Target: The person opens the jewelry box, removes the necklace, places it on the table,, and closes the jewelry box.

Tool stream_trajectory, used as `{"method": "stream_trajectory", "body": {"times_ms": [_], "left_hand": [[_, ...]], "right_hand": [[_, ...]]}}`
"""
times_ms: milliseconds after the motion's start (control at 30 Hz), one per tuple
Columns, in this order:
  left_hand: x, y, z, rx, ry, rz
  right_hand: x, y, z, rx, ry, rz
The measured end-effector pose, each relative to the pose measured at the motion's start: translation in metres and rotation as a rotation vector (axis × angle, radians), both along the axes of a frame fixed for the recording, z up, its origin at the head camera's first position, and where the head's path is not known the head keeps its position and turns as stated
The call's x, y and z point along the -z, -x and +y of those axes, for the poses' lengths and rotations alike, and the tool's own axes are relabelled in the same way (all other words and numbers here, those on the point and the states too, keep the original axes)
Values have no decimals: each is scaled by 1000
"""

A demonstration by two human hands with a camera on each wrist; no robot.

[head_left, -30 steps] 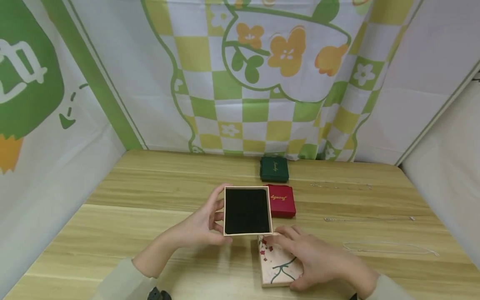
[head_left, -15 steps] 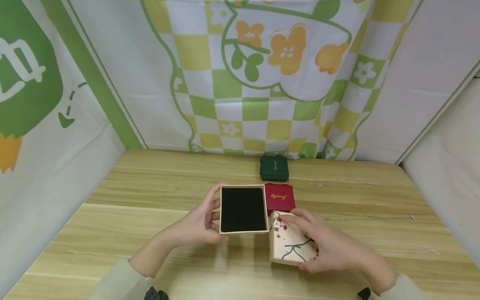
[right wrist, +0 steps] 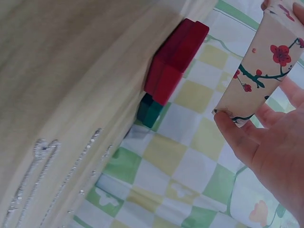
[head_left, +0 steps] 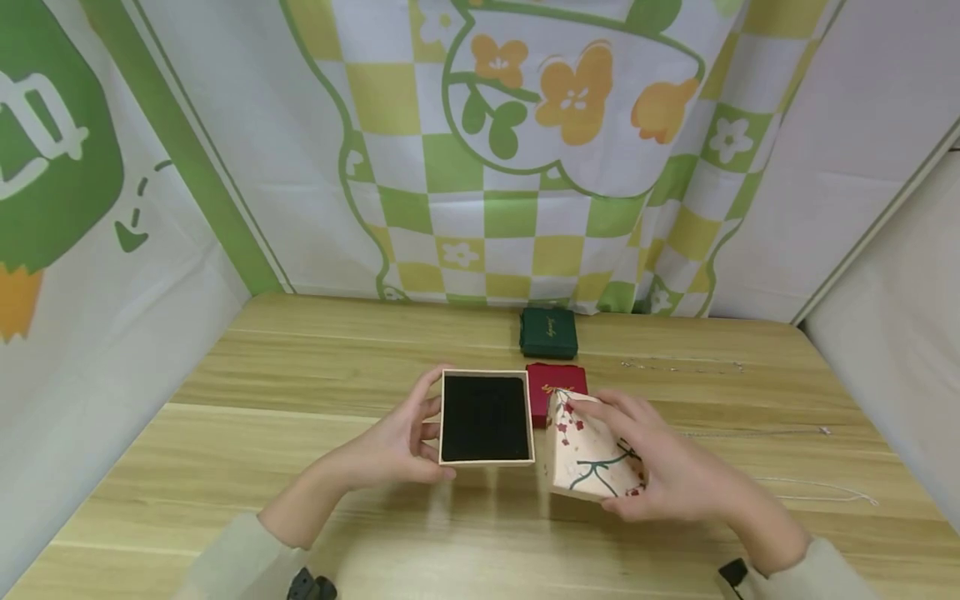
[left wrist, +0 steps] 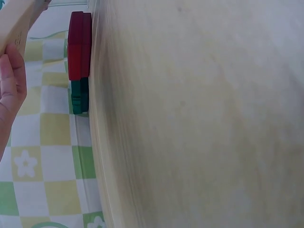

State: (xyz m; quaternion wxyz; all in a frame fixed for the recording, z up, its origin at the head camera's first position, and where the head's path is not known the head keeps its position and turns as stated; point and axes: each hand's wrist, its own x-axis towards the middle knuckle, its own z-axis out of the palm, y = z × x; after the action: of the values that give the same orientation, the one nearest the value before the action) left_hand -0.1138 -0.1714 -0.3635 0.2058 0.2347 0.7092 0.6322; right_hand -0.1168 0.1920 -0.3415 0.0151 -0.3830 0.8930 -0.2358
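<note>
My left hand (head_left: 408, 442) grips the left side of a square box base (head_left: 487, 417), cream-rimmed with a black pad inside, raised off the table. Beside it on the right, my right hand (head_left: 652, 462) holds the cream box lid (head_left: 592, 446), printed with red blossoms and dark green branches. The lid is tilted and off the table, apart from the base. In the right wrist view, thumb and fingers clasp the lid (right wrist: 266, 66) by its sides. Only the base's pale side wall (left wrist: 14, 23) and some left fingers (left wrist: 13, 76) show in the left wrist view.
A red jewelry box (head_left: 558, 379) lies behind the held pieces, partly covered by the lid. Behind it sits a dark green box (head_left: 549, 333). Thin silver chains (head_left: 817, 497) lie spread on the wooden table (head_left: 300, 367) at right. A checkered curtain (head_left: 510, 217) hangs behind.
My right hand has lifted the blossom lid off the table, moving it up and to the right and tilting it. The base in my left hand has shifted slightly left.
</note>
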Motion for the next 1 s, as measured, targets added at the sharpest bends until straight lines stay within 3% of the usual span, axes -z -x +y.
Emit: {"method": "stream_trajectory", "body": {"times_ms": [400, 1000], "left_hand": [[0, -2, 7, 21, 26, -36], [-1, -4, 27, 62, -2, -25]], "right_hand": [[-15, 4, -14, -56, 87, 87], [-37, 9, -53, -142, 93, 91]]}}
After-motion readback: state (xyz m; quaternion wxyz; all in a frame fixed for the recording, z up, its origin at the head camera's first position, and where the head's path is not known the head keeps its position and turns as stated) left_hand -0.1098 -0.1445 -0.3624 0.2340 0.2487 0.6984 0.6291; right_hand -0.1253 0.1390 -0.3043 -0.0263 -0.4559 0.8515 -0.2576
